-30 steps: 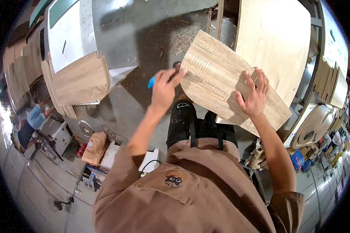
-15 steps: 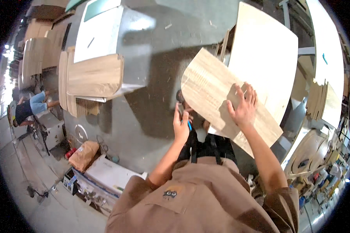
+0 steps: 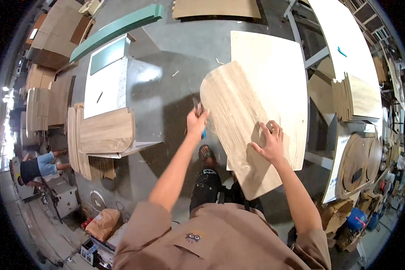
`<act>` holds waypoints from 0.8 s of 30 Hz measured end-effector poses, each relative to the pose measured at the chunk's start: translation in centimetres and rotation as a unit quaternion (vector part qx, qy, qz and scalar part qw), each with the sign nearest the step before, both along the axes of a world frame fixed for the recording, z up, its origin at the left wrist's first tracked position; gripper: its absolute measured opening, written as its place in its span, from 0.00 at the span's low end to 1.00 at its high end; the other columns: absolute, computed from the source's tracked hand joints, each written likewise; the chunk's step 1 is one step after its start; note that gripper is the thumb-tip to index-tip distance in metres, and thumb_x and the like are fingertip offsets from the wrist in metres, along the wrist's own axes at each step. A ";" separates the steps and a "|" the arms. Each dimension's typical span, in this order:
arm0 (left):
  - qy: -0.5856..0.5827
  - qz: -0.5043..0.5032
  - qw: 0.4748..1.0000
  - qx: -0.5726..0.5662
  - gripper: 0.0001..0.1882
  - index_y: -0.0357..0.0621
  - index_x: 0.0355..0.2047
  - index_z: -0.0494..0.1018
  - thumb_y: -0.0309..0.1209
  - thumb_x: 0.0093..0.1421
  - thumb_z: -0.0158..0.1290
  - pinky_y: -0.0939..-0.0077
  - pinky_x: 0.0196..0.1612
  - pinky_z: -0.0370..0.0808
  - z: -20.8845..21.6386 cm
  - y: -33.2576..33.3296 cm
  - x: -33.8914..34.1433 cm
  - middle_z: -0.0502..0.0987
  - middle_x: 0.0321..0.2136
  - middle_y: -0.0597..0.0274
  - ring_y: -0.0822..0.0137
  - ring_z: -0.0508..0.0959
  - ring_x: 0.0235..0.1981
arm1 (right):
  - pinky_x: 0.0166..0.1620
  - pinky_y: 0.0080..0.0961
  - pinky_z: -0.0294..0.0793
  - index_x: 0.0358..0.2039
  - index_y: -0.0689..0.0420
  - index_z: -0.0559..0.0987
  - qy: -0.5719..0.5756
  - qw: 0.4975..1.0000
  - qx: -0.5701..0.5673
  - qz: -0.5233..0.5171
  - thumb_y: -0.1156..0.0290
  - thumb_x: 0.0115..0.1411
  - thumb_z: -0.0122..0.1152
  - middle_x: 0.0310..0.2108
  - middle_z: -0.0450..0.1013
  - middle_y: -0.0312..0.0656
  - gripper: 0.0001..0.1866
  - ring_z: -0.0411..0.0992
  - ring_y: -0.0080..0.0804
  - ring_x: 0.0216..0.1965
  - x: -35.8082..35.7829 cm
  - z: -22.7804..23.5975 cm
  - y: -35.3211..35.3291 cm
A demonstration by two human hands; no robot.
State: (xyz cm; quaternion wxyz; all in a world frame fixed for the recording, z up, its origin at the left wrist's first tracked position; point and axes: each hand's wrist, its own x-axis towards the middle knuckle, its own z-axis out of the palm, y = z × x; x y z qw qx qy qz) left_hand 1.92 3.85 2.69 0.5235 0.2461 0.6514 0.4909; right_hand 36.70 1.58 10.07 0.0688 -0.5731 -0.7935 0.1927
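Below me, the grey concrete floor (image 3: 166, 81) fills most of the view, with a big pale board (image 3: 274, 67) lying on it ahead and to my right. On top of that board I hold a wood-grain panel (image 3: 238, 130) with one rounded end, tilted so the rounded end points away from me and the near end comes back over my legs. My right hand (image 3: 267, 144) lies flat on the panel's face, fingers spread apart, pressing it down. My left hand (image 3: 197, 121) is at the panel's left edge, fingers closed together around a small tool with a blue handle (image 3: 203, 133); the tool's tip is too small for me to make out. To my left a surface (image 3: 108, 76) carries a stack of similar wood panels (image 3: 103, 132), with more standing on edge beside it. Further left, another person (image 3: 36, 166) in blue shorts is bent over near a machine.
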 end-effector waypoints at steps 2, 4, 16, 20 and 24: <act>0.054 -0.098 0.993 0.035 0.23 0.38 0.67 0.77 0.31 0.74 0.63 0.77 0.31 0.69 -0.7 3.8 -2.1 0.76 0.32 0.75 0.78 0.70 0.28 | 0.73 0.63 0.61 0.77 0.39 0.71 0.014 1.000 -0.001 -0.016 0.39 0.59 0.77 0.76 0.57 0.55 0.48 0.56 0.61 0.75 -0.9 -1.0 -0.6; 0.098 -0.183 0.978 0.029 0.29 0.37 0.72 0.72 0.35 0.76 0.62 0.76 0.33 0.71 -1.7 6.7 -4.8 0.77 0.36 0.73 0.78 0.70 0.29 | 0.74 0.63 0.59 0.77 0.39 0.71 0.012 0.997 0.073 -0.031 0.37 0.60 0.75 0.78 0.55 0.55 0.48 0.54 0.61 0.77 -2.9 -2.0 -1.6; 0.367 -0.283 0.833 0.301 0.24 0.59 0.68 0.78 0.29 0.76 0.47 0.53 0.53 0.81 -0.9 20.3 -7.1 0.87 0.51 0.50 0.38 0.84 0.52 | 0.77 0.60 0.57 0.76 0.39 0.73 -0.011 0.996 0.064 -0.058 0.34 0.64 0.70 0.81 0.55 0.47 0.44 0.53 0.56 0.81 -4.1 -1.7 -1.0; 0.378 -0.352 0.815 0.262 0.28 0.64 0.71 0.77 0.25 0.74 0.48 0.55 0.55 0.80 -1.6 17.4 -7.2 0.87 0.50 0.47 0.43 0.85 0.48 | 0.79 0.59 0.56 0.77 0.36 0.71 -0.002 0.997 0.058 -0.054 0.36 0.64 0.72 0.81 0.55 0.44 0.45 0.53 0.52 0.81 -4.3 -2.5 -1.5; 0.437 -0.272 0.776 0.366 0.30 0.59 0.64 0.83 0.19 0.67 0.47 0.55 0.55 0.77 -1.0 10.0 -6.8 0.86 0.44 0.46 0.44 0.83 0.45 | 0.78 0.59 0.58 0.77 0.34 0.71 -0.004 0.996 0.077 -0.055 0.34 0.64 0.71 0.80 0.56 0.42 0.44 0.53 0.50 0.81 -4.5 -2.8 -1.2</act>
